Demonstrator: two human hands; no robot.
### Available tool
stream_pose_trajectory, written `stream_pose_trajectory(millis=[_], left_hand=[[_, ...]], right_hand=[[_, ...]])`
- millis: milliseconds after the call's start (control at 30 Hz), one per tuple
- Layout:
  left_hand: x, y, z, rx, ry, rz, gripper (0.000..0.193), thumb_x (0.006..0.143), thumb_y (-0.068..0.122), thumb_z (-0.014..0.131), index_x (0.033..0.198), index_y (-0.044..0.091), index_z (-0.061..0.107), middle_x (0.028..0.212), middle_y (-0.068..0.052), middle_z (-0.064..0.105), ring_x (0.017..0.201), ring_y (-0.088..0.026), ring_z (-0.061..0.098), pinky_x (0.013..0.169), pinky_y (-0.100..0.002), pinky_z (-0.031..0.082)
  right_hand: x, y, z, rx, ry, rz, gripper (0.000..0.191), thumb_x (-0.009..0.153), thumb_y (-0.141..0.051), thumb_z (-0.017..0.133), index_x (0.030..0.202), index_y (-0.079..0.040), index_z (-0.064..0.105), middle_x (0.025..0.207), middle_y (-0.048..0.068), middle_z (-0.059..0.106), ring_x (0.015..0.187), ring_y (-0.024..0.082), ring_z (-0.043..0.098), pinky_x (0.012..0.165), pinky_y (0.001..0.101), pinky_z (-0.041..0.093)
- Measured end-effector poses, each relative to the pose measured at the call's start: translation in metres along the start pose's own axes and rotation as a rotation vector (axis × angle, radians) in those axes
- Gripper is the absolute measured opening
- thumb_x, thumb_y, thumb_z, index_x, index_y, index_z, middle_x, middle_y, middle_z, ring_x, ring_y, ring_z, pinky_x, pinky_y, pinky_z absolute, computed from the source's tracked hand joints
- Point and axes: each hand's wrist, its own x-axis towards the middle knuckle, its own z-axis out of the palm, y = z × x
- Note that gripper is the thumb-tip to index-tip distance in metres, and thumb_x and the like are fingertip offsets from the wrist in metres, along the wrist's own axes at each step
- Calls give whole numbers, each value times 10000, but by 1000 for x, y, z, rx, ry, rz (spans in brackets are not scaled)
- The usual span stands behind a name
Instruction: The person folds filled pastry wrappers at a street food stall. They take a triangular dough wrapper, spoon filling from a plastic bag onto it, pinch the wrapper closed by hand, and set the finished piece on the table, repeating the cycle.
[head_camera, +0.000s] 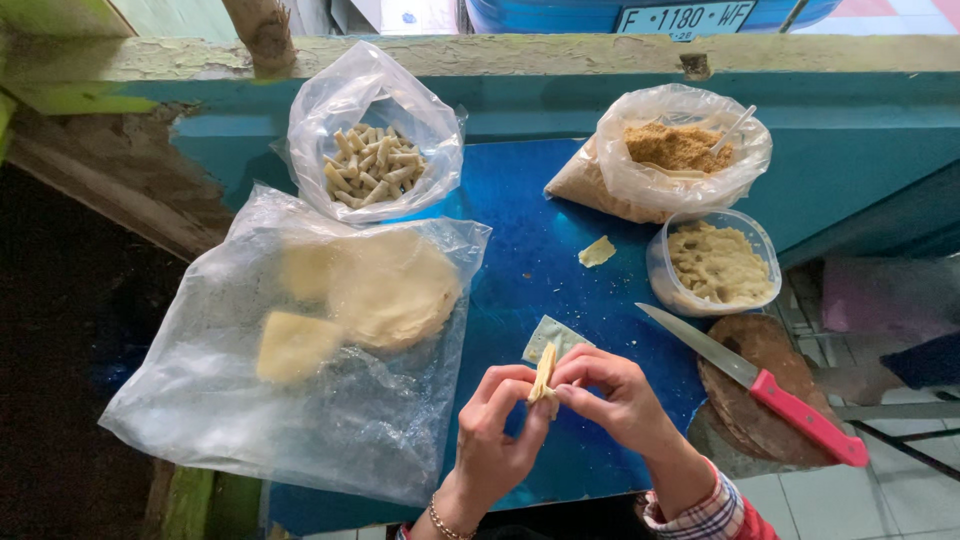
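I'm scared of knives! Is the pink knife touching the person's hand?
Apart. The head view shows bare blue table between the knife and the right hand.

Small pale-yellow dough wrapper, thin and folded into a narrow upright strip (543, 376), pinched between the fingertips of both hands (560, 400), above the near edge of the blue worktop (530, 250). Its upper tip stands free above the fingers; its lower end is hidden between them. Just beyond it, a flat pale wrapper piece (553, 335) lies on the worktop.
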Motion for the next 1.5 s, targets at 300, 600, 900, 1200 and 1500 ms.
stream_pose_trajectory(millis=[300, 600, 900, 1200, 1500], left_hand=[[-3, -5, 0, 35, 5, -120, 103, 922, 98, 729, 868, 25, 680, 957, -118, 728, 751, -224, 724, 631, -317, 561], [-1, -2, 2, 83, 5, 29, 67, 935, 71, 726, 917, 19, 687, 977, -118, 709, 792, -235, 716, 665, -327, 585], [-8, -12, 1, 0, 20, -176, 71, 919, 62, 666, 892, -2, 678, 989, -107, 745, 742, -189, 741, 652, -296, 578], [-7, -10, 1, 24, 74, -3, 44, 930, 50, 706, 952, 11, 703, 1022, -122, 717, 842, -227, 729, 719, -313, 588], [-8, -12, 0, -14, 89, -22, 37, 938, 47, 708, 946, 12, 703, 1017, -109, 728, 819, -200, 731, 694, -296, 581]], right_hand=[[2, -4, 5, -148, -37, -86, 94, 857, -31, 764, 945, -1, 750, 957, 53, 705, 785, 92, 632, 667, 237, 524], [0, 4, 1, 24, -12, -6, 107, 942, -43, 684, 956, 30, 760, 967, 79, 705, 837, 107, 631, 716, 247, 516], [-3, 7, 5, -105, -26, -75, 88, 876, -41, 731, 937, 22, 736, 1003, 57, 701, 787, 97, 637, 660, 239, 524], [0, 10, -1, 733, 100, 337, 332, 957, -303, 574, 1060, 2, 658, 1000, 106, 702, 878, 167, 673, 754, 324, 562], [-17, 39, 18, 789, 367, 261, 177, 973, -146, 664, 1112, -76, 581, 1026, 70, 680, 936, 159, 673, 826, 330, 555]])
